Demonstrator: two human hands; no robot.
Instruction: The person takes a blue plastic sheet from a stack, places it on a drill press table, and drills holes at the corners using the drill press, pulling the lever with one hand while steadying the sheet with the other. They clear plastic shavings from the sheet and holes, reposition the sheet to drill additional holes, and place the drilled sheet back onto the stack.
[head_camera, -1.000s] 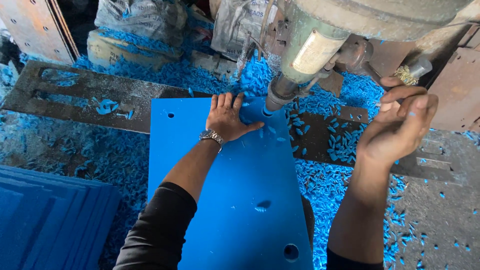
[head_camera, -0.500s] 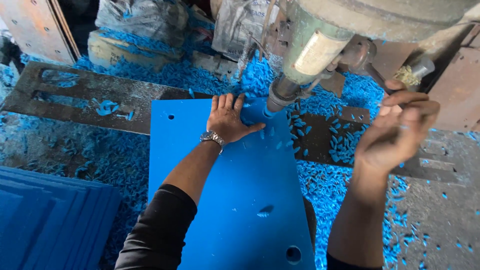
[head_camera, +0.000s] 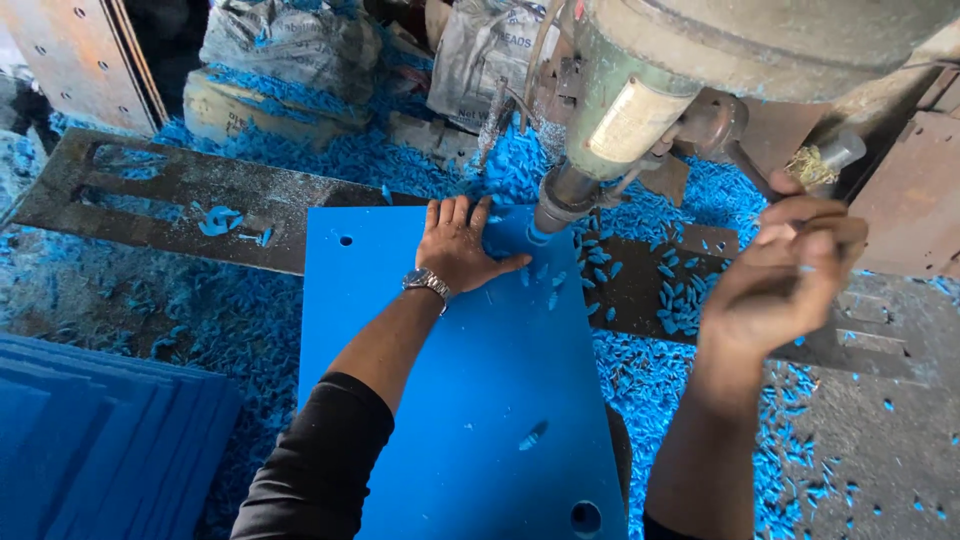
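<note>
Two hands share the drilling step: the left hand (head_camera: 458, 245) lies flat, fingers spread, pinning one blue plastic sheet (head_camera: 460, 400) on the slotted metal table (head_camera: 150, 190) under the drill spindle (head_camera: 560, 200), while the right hand (head_camera: 785, 275) is clenched around the feed lever (head_camera: 825, 160). Next likely calls for steady pressure. Three holes show in the sheet; one stack of blue sheets (head_camera: 100, 440) waits at the table's left edge.

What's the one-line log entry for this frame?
left hand: flat on blue plastic sheet | right hand: gripping drill press lever | drill spindle: at sheet's far edge
</note>
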